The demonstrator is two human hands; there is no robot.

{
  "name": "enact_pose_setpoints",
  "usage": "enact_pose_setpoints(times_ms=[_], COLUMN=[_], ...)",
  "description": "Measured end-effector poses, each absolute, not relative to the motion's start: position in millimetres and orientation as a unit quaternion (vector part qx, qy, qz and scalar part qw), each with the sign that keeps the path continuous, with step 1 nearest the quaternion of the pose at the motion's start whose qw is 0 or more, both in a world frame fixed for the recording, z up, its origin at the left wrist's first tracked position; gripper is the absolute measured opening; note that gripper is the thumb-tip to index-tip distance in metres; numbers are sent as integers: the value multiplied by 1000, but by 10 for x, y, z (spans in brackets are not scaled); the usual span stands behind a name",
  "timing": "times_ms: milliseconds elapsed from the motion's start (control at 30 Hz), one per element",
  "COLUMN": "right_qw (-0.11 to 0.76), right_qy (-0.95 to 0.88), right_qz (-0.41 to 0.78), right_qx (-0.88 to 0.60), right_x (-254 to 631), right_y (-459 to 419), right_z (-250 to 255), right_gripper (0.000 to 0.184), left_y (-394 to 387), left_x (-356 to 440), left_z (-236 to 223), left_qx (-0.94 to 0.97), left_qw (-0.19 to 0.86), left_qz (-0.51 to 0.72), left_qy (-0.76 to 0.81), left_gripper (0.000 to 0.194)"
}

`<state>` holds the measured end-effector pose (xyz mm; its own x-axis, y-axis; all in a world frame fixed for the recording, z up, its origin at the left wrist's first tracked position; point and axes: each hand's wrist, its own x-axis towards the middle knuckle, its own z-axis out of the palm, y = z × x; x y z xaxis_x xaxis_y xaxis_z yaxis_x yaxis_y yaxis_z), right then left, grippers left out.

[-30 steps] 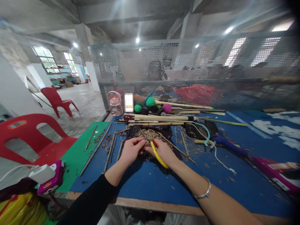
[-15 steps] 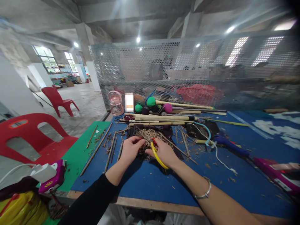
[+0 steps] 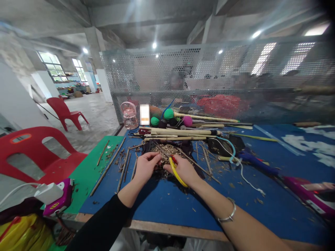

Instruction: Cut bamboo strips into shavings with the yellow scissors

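My right hand (image 3: 184, 170) is closed round a pair of scissors (image 3: 176, 170) with yellow and red handles; their dark blades point up and to the left. Just left of them my left hand (image 3: 146, 166) pinches with thumb and fingertips, and whatever lies in that pinch is too small to make out. Below and beyond both hands is a heap of small cut brown pieces (image 3: 167, 149), spread over a dark cloth (image 3: 187, 146). Thin brown sticks (image 3: 125, 170) lie on the blue tabletop left of my left hand, and more sticks (image 3: 206, 159) lie to the right.
Pale canes (image 3: 180, 131) lie across the back, before yarn balls (image 3: 169, 113) and a pink bottle (image 3: 129, 116). A perforated metal screen (image 3: 157, 76) closes off the far side. White cord (image 3: 243, 170) and a purple device (image 3: 303, 191) lie right; a purple power strip (image 3: 59, 198) is left.
The hands stay in nearly the same place over the heap. My right thumb and the scissors shift very slightly to the right, leaving a little more room between the hands.
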<state>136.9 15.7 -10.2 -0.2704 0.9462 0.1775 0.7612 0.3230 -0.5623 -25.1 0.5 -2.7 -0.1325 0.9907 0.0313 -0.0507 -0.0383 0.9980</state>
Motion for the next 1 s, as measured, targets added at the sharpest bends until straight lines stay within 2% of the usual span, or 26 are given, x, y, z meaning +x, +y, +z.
enact_pose_setpoints(times_ms=[167, 333, 767, 1000], right_qw=[225, 218, 250, 220], right_qy=[-777, -779, -772, -779], right_qz=[155, 176, 207, 154], right_qx=[-567, -561, -546, -566], right_x=[1344, 1336, 1365, 1351], right_y=[96, 92, 173, 108], right_z=[-54, -45, -131, -64], right_gripper=[38, 31, 36, 35], left_y=[1, -3, -34, -22], left_x=[-253, -247, -233, -237], left_z=[-24, -34, 19, 4], left_qx=[474, 479, 496, 472], left_qw=[452, 454, 427, 459], left_qz=[552, 545, 536, 550], left_qy=[516, 517, 534, 514], left_gripper=[29, 31, 28, 31])
